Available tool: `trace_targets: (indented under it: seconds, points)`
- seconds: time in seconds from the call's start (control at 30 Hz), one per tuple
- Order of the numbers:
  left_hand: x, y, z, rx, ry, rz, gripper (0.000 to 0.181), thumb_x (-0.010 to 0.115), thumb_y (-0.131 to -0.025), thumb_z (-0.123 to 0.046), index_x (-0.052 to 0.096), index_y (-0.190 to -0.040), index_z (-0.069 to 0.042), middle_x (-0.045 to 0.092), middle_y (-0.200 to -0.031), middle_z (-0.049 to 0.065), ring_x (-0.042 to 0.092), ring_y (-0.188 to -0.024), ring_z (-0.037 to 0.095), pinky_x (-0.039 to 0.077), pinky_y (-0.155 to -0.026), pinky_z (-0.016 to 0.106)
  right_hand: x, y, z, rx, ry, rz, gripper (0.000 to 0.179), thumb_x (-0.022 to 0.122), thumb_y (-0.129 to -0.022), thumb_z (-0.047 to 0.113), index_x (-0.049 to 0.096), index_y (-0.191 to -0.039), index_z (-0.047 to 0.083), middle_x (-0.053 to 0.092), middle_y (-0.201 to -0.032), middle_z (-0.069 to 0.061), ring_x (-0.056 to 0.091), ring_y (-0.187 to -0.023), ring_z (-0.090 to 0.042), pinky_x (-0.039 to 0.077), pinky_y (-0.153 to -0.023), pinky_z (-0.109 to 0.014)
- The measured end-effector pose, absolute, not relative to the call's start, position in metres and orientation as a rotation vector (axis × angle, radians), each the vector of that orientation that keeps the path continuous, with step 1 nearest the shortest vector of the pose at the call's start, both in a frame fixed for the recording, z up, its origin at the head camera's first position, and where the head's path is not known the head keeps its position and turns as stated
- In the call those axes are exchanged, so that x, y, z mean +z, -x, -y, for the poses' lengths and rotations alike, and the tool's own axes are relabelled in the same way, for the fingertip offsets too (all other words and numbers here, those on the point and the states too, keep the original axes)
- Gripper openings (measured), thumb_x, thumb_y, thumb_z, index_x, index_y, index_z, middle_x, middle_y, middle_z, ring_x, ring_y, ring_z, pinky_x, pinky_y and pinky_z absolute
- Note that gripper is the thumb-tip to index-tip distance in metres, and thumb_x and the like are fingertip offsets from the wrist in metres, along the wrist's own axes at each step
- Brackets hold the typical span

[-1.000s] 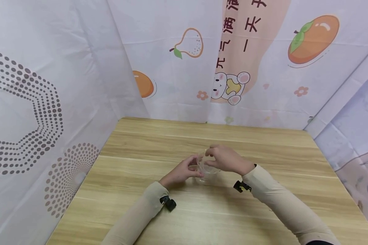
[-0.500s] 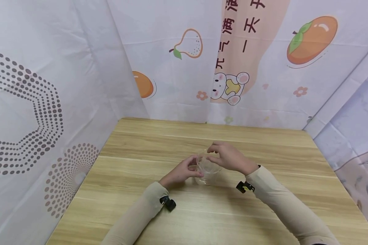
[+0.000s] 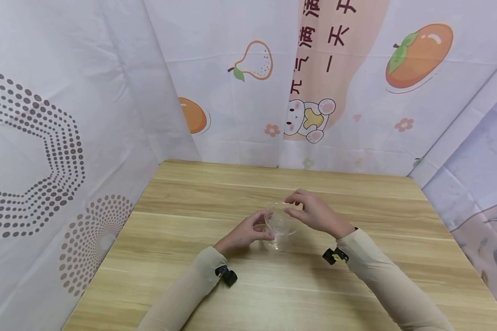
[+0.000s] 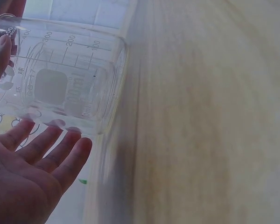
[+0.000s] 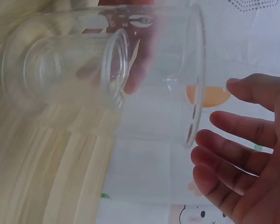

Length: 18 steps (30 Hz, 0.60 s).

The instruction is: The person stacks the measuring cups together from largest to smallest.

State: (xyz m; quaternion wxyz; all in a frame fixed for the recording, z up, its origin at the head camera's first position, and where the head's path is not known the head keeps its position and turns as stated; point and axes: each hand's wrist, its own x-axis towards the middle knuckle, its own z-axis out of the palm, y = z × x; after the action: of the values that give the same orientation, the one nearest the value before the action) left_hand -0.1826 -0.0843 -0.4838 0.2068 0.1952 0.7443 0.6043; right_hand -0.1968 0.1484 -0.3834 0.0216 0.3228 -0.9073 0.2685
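A large clear glass beaker (image 3: 275, 243) with white measuring marks stands upright on the wooden table. Inside it sits a smaller glass beaker (image 5: 74, 70), low down near the base. My left hand (image 3: 245, 233) grips the large beaker's side, the thumb on the near side and the fingers on the far one; in the left wrist view its fingertips (image 4: 73, 129) touch the glass. Just right of the rim is my right hand (image 3: 318, 215), its fingers loosely bent and holding nothing. Seen from the right wrist, those fingers (image 5: 233, 149) are right by the large beaker's rim.
The wood-grain table (image 3: 215, 188) reaches back to a white curtain (image 3: 228, 110) printed with fruit, a bear and writing. Another curtain with dotted patterns (image 3: 107, 225) hangs along the left side.
My right hand has drawn back to the right, from inside the large beaker's mouth to beside its rim. The left hand keeps its hold on the large beaker.
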Motion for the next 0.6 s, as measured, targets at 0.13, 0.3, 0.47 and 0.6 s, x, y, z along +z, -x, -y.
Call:
trace_targets:
  seconds: [0.13, 0.3, 0.47, 0.6]
  points:
    - [-0.485, 0.183, 0.085, 1.673, -0.542, -2.083, 0.071, 0.073, -0.088, -0.019, 0.036, -0.148, -0.011, 0.038, -0.155, 0.008, 0.046, -0.136, 0.034, 0.042, -0.111, 0.049, -0.387, 0.198, -0.155, 0.914, -0.936, 2.817, 0.027, 0.067, -0.093, 0.024, 0.069, -0.111, 0.005, 0.067, -0.104, -0.007, 0.06, -0.091, -0.021, 0.054, -0.07, -0.036]
    - [-0.485, 0.182, 0.085, 1.672, -0.529, -2.094, 0.07, 0.074, -0.088, -0.02, 0.038, -0.147, -0.011, 0.04, -0.153, 0.006, 0.048, -0.135, 0.033, 0.041, -0.112, 0.05, -0.394, 0.201, -0.164, 1.004, -0.892, 2.824, 0.031, 0.067, -0.093, 0.027, 0.068, -0.115, 0.006, 0.067, -0.108, -0.012, 0.061, -0.093, -0.022, 0.054, -0.072, -0.034]
    - [-0.485, 0.184, 0.083, 1.682, -0.531, -2.084, 0.07, 0.074, -0.087, -0.02, 0.039, -0.146, -0.011, 0.04, -0.153, 0.008, 0.048, -0.135, 0.034, 0.041, -0.112, 0.051, -0.405, 0.2, -0.173, 1.12, -0.896, 2.814, 0.039, 0.069, -0.091, 0.026, 0.064, -0.12, 0.001, 0.067, -0.114, -0.018, 0.061, -0.097, -0.025, 0.056, -0.074, -0.031]
    - [-0.484, 0.184, 0.084, 1.678, -0.527, -2.085, 0.072, 0.075, -0.087, -0.019, 0.037, -0.148, -0.015, 0.039, -0.154, 0.008, 0.048, -0.134, 0.034, 0.043, -0.111, 0.048, -0.414, 0.197, -0.176, 1.254, -0.904, 2.803, 0.05, 0.073, -0.088, 0.025, 0.059, -0.127, -0.004, 0.063, -0.118, -0.02, 0.061, -0.101, -0.029, 0.057, -0.078, -0.032]
